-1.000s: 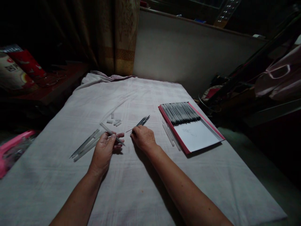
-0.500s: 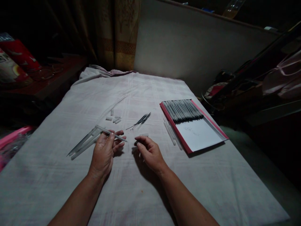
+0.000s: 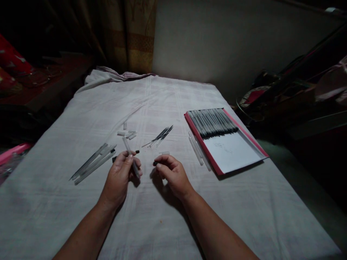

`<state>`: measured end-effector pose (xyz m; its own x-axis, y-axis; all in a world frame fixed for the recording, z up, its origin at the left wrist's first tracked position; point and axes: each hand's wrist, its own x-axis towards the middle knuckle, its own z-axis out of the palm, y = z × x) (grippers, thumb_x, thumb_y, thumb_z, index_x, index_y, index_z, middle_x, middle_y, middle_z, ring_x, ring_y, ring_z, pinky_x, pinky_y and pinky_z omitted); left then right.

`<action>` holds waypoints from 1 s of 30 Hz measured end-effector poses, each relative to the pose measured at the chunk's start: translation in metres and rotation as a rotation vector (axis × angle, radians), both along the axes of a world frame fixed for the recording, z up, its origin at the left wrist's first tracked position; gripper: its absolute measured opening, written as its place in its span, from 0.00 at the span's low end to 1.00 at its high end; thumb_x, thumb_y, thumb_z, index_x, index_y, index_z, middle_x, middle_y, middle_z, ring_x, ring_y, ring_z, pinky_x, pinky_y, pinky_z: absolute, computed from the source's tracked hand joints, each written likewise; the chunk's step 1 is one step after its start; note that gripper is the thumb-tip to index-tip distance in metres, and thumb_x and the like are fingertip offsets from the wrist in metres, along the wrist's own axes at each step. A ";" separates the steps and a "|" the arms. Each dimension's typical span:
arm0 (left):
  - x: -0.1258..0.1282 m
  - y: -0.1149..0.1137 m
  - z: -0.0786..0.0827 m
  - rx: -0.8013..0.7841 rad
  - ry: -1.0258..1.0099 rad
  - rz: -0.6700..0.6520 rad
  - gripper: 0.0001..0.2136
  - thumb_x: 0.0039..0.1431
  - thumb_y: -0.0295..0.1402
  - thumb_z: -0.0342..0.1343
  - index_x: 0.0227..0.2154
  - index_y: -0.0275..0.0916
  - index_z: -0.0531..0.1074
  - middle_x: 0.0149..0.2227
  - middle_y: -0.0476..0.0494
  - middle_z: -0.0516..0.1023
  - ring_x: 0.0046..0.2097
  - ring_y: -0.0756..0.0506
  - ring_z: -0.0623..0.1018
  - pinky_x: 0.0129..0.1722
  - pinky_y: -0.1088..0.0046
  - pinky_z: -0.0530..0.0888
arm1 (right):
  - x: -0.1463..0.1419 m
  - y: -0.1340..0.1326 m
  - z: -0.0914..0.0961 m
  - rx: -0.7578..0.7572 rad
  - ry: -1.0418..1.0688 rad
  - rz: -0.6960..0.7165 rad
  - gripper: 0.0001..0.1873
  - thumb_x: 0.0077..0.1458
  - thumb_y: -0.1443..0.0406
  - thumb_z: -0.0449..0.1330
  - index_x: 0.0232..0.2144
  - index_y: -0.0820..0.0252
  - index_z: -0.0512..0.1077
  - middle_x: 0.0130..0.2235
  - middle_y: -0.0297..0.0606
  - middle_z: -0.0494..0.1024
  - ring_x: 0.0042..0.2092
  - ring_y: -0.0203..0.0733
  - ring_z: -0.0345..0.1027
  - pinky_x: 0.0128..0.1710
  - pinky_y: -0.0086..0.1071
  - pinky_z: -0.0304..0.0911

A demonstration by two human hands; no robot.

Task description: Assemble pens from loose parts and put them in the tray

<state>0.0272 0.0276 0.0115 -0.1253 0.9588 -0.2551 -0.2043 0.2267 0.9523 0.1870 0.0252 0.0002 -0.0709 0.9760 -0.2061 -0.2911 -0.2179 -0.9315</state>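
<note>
In my left hand a translucent pen barrel is gripped between thumb and fingers, its upper end pointing away from me and its lower end slanting down in front of the fingers. My right hand pinches a small black pen part, apart from the barrel. Left of the left hand lies a loose bundle of clear pen barrels. Beyond both hands are thin dark ink refills and several short clear caps. Another clear cap lies just past the right fingers.
To the right, a red-edged open box holds a row of pens with black ends. Clear tubes lie along its left side. A pale checked cloth covers the table. A pink-rimmed container stands beyond the left edge.
The pen barrel in my left hand has swung from pointing right to a steeper angle, its lower end now nearer me. My right hand keeps its pinch. The view has shifted slightly.
</note>
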 end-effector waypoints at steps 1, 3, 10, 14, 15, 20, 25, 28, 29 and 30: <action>-0.001 -0.001 -0.001 -0.001 0.018 -0.053 0.19 0.54 0.49 0.60 0.40 0.41 0.66 0.25 0.56 0.70 0.19 0.53 0.70 0.14 0.80 0.66 | 0.001 0.000 0.001 -0.023 0.034 0.003 0.11 0.42 0.61 0.68 0.31 0.58 0.76 0.26 0.31 0.75 0.22 0.30 0.62 0.22 0.24 0.59; -0.002 -0.002 -0.004 0.012 0.078 -0.141 0.19 0.56 0.50 0.58 0.40 0.40 0.69 0.22 0.57 0.67 0.17 0.54 0.65 0.13 0.82 0.61 | 0.003 0.001 0.001 -0.065 0.097 0.011 0.13 0.41 0.60 0.69 0.31 0.58 0.77 0.27 0.33 0.76 0.22 0.29 0.62 0.21 0.23 0.57; -0.010 -0.003 -0.007 0.245 0.567 -0.178 0.16 0.57 0.46 0.56 0.38 0.41 0.79 0.27 0.48 0.79 0.28 0.47 0.78 0.28 0.73 0.76 | 0.013 0.005 0.000 -0.008 0.033 -0.100 0.17 0.46 0.54 0.68 0.36 0.58 0.78 0.28 0.34 0.75 0.24 0.30 0.60 0.21 0.24 0.55; -0.012 -0.002 -0.008 0.406 0.783 -0.201 0.16 0.59 0.46 0.53 0.37 0.42 0.81 0.38 0.43 0.84 0.39 0.42 0.83 0.43 0.67 0.78 | 0.019 0.007 0.001 0.125 -0.108 -0.157 0.15 0.50 0.55 0.66 0.38 0.57 0.78 0.30 0.35 0.76 0.28 0.34 0.64 0.25 0.27 0.61; -0.012 -0.002 -0.008 0.435 0.821 -0.216 0.16 0.60 0.46 0.52 0.37 0.42 0.81 0.39 0.43 0.84 0.39 0.42 0.83 0.43 0.67 0.79 | 0.019 0.007 0.002 0.160 -0.144 -0.164 0.14 0.51 0.56 0.65 0.38 0.57 0.78 0.31 0.35 0.76 0.29 0.35 0.65 0.27 0.28 0.62; -0.012 -0.005 -0.010 0.532 0.958 -0.275 0.18 0.64 0.45 0.49 0.41 0.42 0.80 0.40 0.44 0.85 0.40 0.43 0.83 0.42 0.70 0.79 | 0.022 0.007 0.001 0.358 -0.325 -0.194 0.09 0.55 0.62 0.61 0.37 0.56 0.79 0.34 0.36 0.78 0.36 0.38 0.70 0.35 0.31 0.66; -0.013 -0.005 -0.011 0.570 1.019 -0.284 0.18 0.65 0.45 0.48 0.42 0.43 0.79 0.40 0.45 0.85 0.40 0.44 0.83 0.41 0.71 0.79 | 0.025 0.006 -0.001 0.510 -0.452 -0.182 0.09 0.58 0.66 0.58 0.38 0.55 0.79 0.36 0.37 0.78 0.40 0.39 0.72 0.37 0.31 0.66; -0.013 -0.004 -0.011 0.589 1.029 -0.287 0.17 0.66 0.45 0.48 0.42 0.43 0.79 0.40 0.45 0.84 0.40 0.45 0.83 0.40 0.71 0.79 | 0.027 0.006 -0.001 0.551 -0.497 -0.178 0.09 0.59 0.67 0.58 0.39 0.55 0.78 0.36 0.37 0.78 0.40 0.39 0.72 0.37 0.31 0.66; -0.013 -0.004 -0.012 0.593 1.030 -0.287 0.17 0.66 0.45 0.48 0.42 0.43 0.79 0.40 0.45 0.84 0.39 0.45 0.83 0.40 0.72 0.79 | 0.027 0.006 0.000 0.555 -0.505 -0.184 0.09 0.59 0.67 0.58 0.39 0.55 0.78 0.36 0.37 0.78 0.40 0.39 0.72 0.36 0.31 0.66; -0.013 -0.004 -0.012 0.598 1.030 -0.286 0.17 0.66 0.44 0.48 0.42 0.43 0.79 0.40 0.45 0.84 0.39 0.45 0.83 0.40 0.72 0.79 | 0.027 0.006 0.000 0.557 -0.510 -0.190 0.09 0.59 0.67 0.58 0.39 0.55 0.78 0.36 0.37 0.78 0.40 0.39 0.72 0.36 0.31 0.66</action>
